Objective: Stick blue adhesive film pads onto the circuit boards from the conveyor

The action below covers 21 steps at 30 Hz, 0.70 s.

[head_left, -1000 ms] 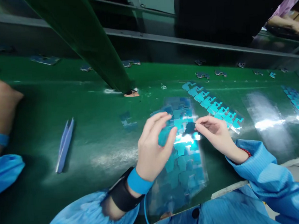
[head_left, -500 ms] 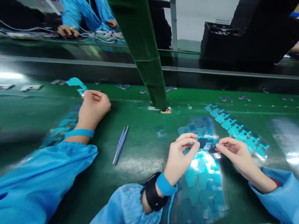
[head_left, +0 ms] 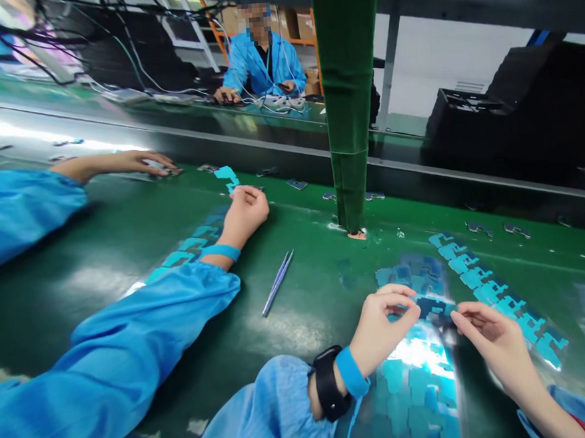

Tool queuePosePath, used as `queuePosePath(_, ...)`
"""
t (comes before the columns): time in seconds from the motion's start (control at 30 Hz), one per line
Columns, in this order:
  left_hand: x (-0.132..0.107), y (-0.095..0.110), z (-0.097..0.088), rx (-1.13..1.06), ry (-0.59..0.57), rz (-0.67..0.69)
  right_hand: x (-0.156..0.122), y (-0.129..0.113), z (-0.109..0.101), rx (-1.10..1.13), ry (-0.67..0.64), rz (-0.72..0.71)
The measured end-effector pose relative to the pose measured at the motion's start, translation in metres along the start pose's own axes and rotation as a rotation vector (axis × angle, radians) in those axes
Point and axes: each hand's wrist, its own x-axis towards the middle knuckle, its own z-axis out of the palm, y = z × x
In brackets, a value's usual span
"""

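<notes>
My left hand (head_left: 383, 326), with a blue wrist strap and a black band, pinches the left side of a small dark blue film piece (head_left: 433, 308). My right hand (head_left: 496, 341) pinches its right edge between thumb and fingertips. They hold it just above a clear sheet (head_left: 460, 394) bearing several teal film cutouts (head_left: 430, 396), where glare hides some detail. To the right, a strip of bright teal cutouts (head_left: 492, 292) lies slanting on the green surface (head_left: 324, 390). Left of my hands lie purple tweezers (head_left: 277, 283).
A co-worker's hand (head_left: 246, 212) holds a teal cutout (head_left: 228, 177) over another strip (head_left: 189, 249). Another hand (head_left: 133, 163) touches a part on the left. A green post (head_left: 349, 108) rises ahead; small boards (head_left: 478, 229) line the back edge. Someone in blue (head_left: 261, 61) sits beyond.
The view has turned left and up, so things sit further right. A co-worker's arm now reaches to the parts at the left. My hands keep their pinch on the film piece.
</notes>
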Motion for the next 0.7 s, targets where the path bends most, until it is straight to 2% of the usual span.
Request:
queuePosePath(0.27,0.001,-0.005,0.0,0.062,0.016,-0.001,-0.007,0.006,-0.003,-0.285,0.114,-0.193)
queuePosePath(0.43,0.007,-0.013,0.001,0.077,0.043,-0.006,-0.006,0.002,-0.006,-0.319,0.139,-0.262)
queuePosePath(0.57,0.016,-0.004,-0.006,0.063,0.064,-0.019,-0.003,0.004,-0.007,-0.205,0.129,-0.194)
queuePosePath(0.7,0.019,0.031,-0.036,0.095,0.024,-0.031,0.002,0.021,0.0,0.04,-0.044,-0.036)
